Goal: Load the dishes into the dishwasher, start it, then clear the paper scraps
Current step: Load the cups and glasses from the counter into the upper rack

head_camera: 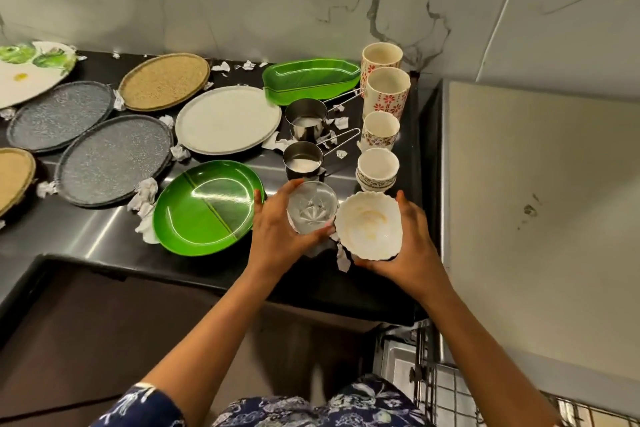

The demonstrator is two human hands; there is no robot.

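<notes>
My left hand [275,236] is wrapped around a clear cut glass [311,206] at the front of the black counter [86,236]. My right hand [414,246] cups a white scalloped bowl [369,225] with a faint orange stain, right beside the glass. A round green divided plate [204,208] lies just left of my left hand. Crumpled paper scraps [143,198] are scattered between the dishes. The dishwasher rack [446,392] shows at the lower right, under my right forearm.
Behind the glass stand two steel measuring cups [303,156], patterned cups [386,90] and small bowls [377,166] along the right. A white plate [227,120], grey plates [114,159], woven mats [164,81] and a green leaf tray [310,78] fill the counter. A beige appliance [540,201] stands right.
</notes>
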